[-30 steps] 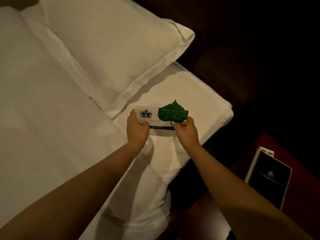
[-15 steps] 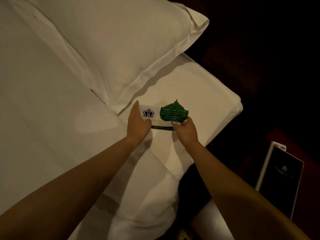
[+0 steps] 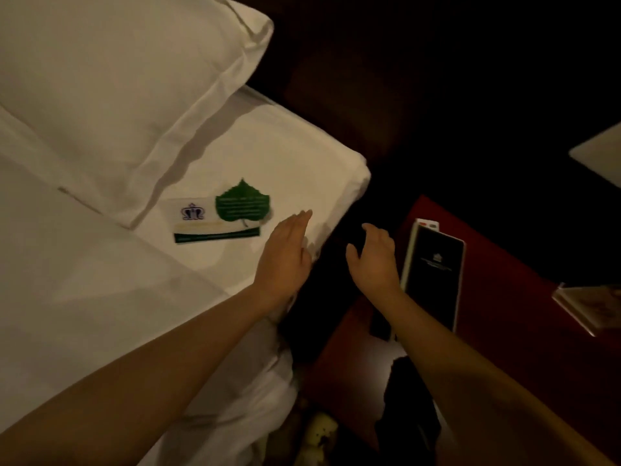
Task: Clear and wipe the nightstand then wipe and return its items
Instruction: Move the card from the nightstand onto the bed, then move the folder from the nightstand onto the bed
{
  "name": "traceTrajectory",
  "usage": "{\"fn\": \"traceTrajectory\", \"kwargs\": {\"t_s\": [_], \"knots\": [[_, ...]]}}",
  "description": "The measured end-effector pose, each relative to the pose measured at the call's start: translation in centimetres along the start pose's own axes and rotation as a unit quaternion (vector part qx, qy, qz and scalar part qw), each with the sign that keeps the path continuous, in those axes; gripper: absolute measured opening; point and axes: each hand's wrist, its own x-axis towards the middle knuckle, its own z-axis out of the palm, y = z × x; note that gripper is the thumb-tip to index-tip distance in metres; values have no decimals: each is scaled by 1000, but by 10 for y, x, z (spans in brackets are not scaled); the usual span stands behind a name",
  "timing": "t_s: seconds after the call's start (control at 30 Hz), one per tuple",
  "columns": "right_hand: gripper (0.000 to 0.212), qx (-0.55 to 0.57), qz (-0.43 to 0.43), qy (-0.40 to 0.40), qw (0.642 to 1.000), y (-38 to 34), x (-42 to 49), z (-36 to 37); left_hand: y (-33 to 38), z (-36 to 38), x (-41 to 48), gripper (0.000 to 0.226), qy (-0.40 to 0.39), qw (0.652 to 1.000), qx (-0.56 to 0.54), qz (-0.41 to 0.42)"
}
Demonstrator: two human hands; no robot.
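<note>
A white card with a crown logo (image 3: 196,220) and a green leaf-shaped card (image 3: 242,205) lie flat on the white bed sheet (image 3: 295,163), just below the pillow. My left hand (image 3: 285,255) hovers open at the bed's edge, to the right of the cards, holding nothing. Over the dark gap between bed and nightstand, my right hand (image 3: 374,260) is open and empty too. It is close to a black folder (image 3: 433,277) lying on the dark red nightstand (image 3: 504,331).
A large white pillow (image 3: 117,89) fills the upper left. A framed card (image 3: 588,302) sits at the nightstand's right edge, a pale flat object (image 3: 601,156) above it. A dark object (image 3: 408,398) lies at the nightstand's front. The view is dim and motion-blurred.
Both hands have let go of the white card and the green leaf, which now lie on the bed. The hands have moved right, toward the nightstand, and the view has turned right.
</note>
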Motion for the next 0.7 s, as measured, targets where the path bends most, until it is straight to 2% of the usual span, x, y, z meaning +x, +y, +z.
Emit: {"fn": "traceTrajectory", "kwargs": {"t_s": [0.17, 0.27, 0.33, 0.5, 0.6, 0.7], "knots": [[53, -69, 46, 33, 996, 74, -33, -36, 43, 59, -6, 57, -83, 995, 53, 29], [54, -46, 88, 48, 994, 109, -49, -48, 63, 92, -11, 57, -150, 986, 69, 20], [56, -21, 116, 46, 992, 129, -59, -51, 80, 109, -15, 59, -178, 983, 40, -3], [61, 130, 180, 1, 975, 159, -66, -52, 119, 141, -21, 51, -147, 982, -77, -95], [55, 166, 189, -28, 968, 167, -62, -52, 132, 158, -20, 59, -117, 973, -111, -163], [47, 214, 193, -25, 957, 171, -57, -54, 137, 171, -21, 61, -55, 971, -128, -194]]}}
